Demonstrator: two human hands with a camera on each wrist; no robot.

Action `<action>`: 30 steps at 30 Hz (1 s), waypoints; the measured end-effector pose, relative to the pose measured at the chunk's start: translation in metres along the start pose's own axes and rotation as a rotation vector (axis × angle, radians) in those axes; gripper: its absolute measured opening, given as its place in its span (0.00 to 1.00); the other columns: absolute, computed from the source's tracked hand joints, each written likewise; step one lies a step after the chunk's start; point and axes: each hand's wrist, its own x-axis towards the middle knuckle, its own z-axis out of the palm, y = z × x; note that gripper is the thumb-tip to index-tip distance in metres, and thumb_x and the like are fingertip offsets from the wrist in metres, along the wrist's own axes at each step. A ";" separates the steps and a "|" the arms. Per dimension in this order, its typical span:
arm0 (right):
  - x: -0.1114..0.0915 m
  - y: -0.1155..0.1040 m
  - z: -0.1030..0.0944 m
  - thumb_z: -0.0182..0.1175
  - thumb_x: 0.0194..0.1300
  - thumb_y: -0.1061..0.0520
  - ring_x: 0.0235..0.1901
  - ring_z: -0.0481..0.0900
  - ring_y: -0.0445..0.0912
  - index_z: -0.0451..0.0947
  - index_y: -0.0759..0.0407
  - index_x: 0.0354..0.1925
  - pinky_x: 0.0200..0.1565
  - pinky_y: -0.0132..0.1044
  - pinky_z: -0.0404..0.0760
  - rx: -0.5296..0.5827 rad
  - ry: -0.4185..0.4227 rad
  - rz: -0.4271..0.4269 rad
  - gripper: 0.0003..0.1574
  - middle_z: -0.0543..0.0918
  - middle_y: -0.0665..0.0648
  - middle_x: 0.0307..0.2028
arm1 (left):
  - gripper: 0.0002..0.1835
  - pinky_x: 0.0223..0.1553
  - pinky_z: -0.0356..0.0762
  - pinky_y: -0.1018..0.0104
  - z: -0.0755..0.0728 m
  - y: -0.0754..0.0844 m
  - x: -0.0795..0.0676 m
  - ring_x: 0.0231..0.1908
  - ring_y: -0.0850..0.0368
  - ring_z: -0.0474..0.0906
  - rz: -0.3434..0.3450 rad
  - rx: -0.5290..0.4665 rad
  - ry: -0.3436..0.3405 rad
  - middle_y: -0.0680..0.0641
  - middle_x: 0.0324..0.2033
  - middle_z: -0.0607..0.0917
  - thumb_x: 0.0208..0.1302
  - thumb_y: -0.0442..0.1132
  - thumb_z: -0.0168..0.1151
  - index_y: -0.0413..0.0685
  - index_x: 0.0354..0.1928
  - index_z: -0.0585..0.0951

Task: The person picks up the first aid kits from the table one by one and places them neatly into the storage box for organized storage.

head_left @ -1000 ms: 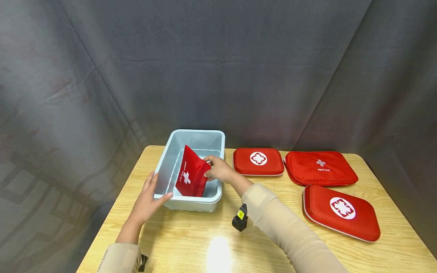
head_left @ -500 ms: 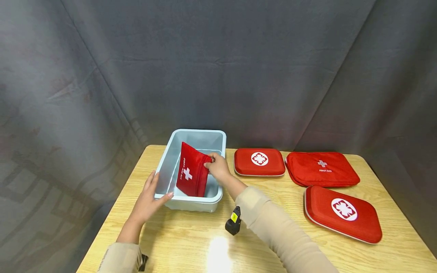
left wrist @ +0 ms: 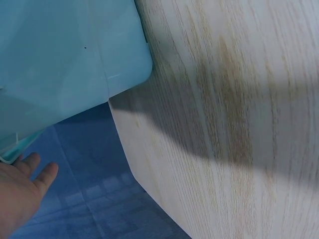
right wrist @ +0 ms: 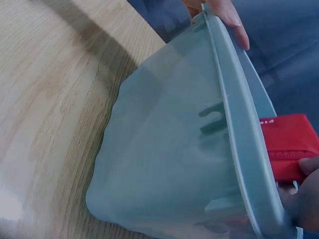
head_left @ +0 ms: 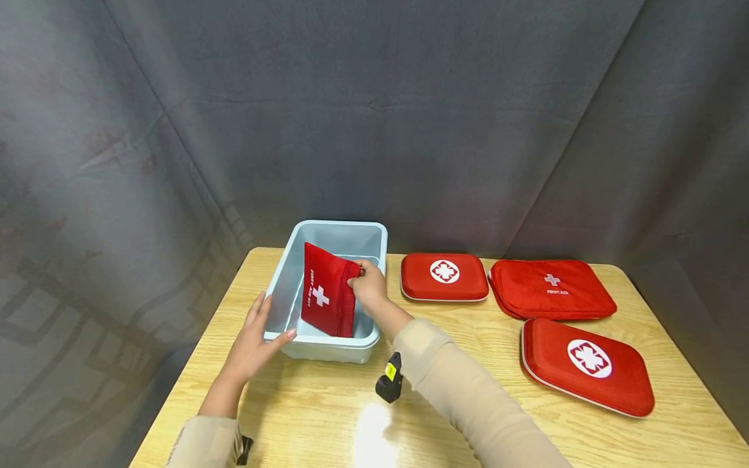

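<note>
A light blue-grey plastic bin (head_left: 335,348) stands at the table's back left. My right hand (head_left: 370,283) pinches the zip edge of a red first aid pouch (head_left: 326,294) marked with a white cross. The pouch stands tilted inside the bin, its lower edge down near the front wall. The right wrist view shows the zip (right wrist: 294,155) under the thumb, past the bin's rim. My left hand (head_left: 249,341) lies at the near left corner of the bin, fingers spread along the left side and the thumb at the front rim.
To the right on the wooden table (head_left: 328,403) lie a small red hard case (head_left: 421,279), a soft red first aid bag (head_left: 585,296) and a larger red hard case (head_left: 550,357). A grey curtain (head_left: 374,130) hangs behind. A black wrist camera (head_left: 389,380) hangs from the right sleeve.
My right hand has moved slightly, and the pouch in it has turned more upright and shifted left within the bin. My left hand has stayed at the corner.
</note>
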 end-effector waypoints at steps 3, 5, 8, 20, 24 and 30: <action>-0.001 -0.001 0.001 0.52 0.49 0.76 0.30 0.72 0.47 0.73 0.66 0.44 0.28 0.30 0.72 -0.030 -0.007 -0.014 0.22 0.77 0.61 0.32 | 0.47 0.49 0.55 0.39 0.000 -0.001 0.000 0.58 0.37 0.51 0.000 -0.001 0.000 0.40 0.64 0.46 0.50 0.56 0.58 0.39 0.64 0.50; -0.001 -0.002 0.001 0.52 0.49 0.75 0.28 0.72 0.46 0.73 0.66 0.44 0.27 0.30 0.71 -0.042 -0.015 -0.012 0.21 0.77 0.60 0.31 | 0.47 0.49 0.56 0.39 0.001 -0.001 0.000 0.58 0.37 0.51 -0.004 0.001 -0.001 0.40 0.64 0.46 0.50 0.57 0.58 0.40 0.65 0.50; -0.001 -0.002 0.002 0.52 0.50 0.74 0.26 0.71 0.44 0.73 0.65 0.44 0.25 0.29 0.70 -0.065 -0.028 -0.009 0.20 0.77 0.60 0.29 | 0.47 0.48 0.57 0.39 0.000 -0.001 0.000 0.58 0.37 0.52 -0.006 0.004 -0.001 0.40 0.64 0.46 0.50 0.57 0.58 0.40 0.65 0.50; -0.001 -0.002 0.009 0.53 0.54 0.69 0.26 0.74 0.48 0.73 0.66 0.40 0.27 0.33 0.72 -0.202 0.012 -0.010 0.12 0.76 0.59 0.27 | 0.47 0.49 0.55 0.38 -0.001 0.001 0.001 0.57 0.36 0.51 0.014 0.005 0.008 0.38 0.63 0.47 0.50 0.55 0.58 0.38 0.64 0.50; -0.002 0.000 0.011 0.50 0.56 0.67 0.34 0.74 0.53 0.70 0.68 0.44 0.34 0.39 0.74 -0.219 0.029 0.014 0.15 0.77 0.63 0.35 | 0.47 0.48 0.56 0.37 -0.002 0.001 0.000 0.58 0.36 0.51 0.005 0.004 0.004 0.39 0.63 0.46 0.50 0.56 0.58 0.38 0.64 0.49; -0.003 0.004 0.015 0.48 0.58 0.65 0.40 0.72 0.55 0.65 0.69 0.47 0.38 0.42 0.73 -0.281 0.019 0.079 0.17 0.74 0.64 0.39 | 0.47 0.48 0.57 0.38 -0.001 0.001 0.001 0.58 0.38 0.51 -0.002 0.007 0.001 0.40 0.64 0.46 0.50 0.56 0.58 0.39 0.65 0.49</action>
